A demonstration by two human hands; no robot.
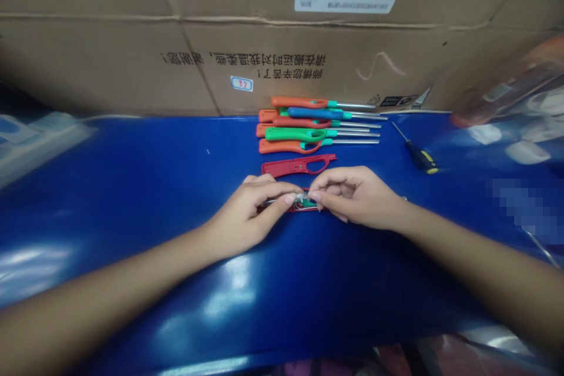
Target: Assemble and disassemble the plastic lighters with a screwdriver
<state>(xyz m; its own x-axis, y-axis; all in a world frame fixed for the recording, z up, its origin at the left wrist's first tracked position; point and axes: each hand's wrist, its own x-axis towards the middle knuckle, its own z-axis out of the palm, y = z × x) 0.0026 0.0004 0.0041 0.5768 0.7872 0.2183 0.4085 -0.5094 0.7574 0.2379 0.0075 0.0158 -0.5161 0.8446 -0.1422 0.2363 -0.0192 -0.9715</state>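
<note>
On the blue table lies an opened long-neck lighter (pixel 309 206), its red half shell holding a green part and thin wires. My left hand (pixel 253 208) is closed on its left end, thumb and forefinger pinching a small silvery piece. At the lighter's right side, my right hand (pixel 356 197) is closed too, thumb and forefinger together by the inner parts. What sits between those fingertips is too small to make out. Just beyond my hands rests a separate red half shell (pixel 282 167) with a trigger opening. Both palms hide much of the lighter.
Several assembled lighters, including a green one (pixel 291 134) and a blue one (pixel 312 113), lie stacked behind. A screwdriver (pixel 418 156) lies to their right. A large cardboard box (pixel 110 64) walls off the back. Blurred plastic items (pixel 526 153) stand at right, a pale container (pixel 39 141) at left.
</note>
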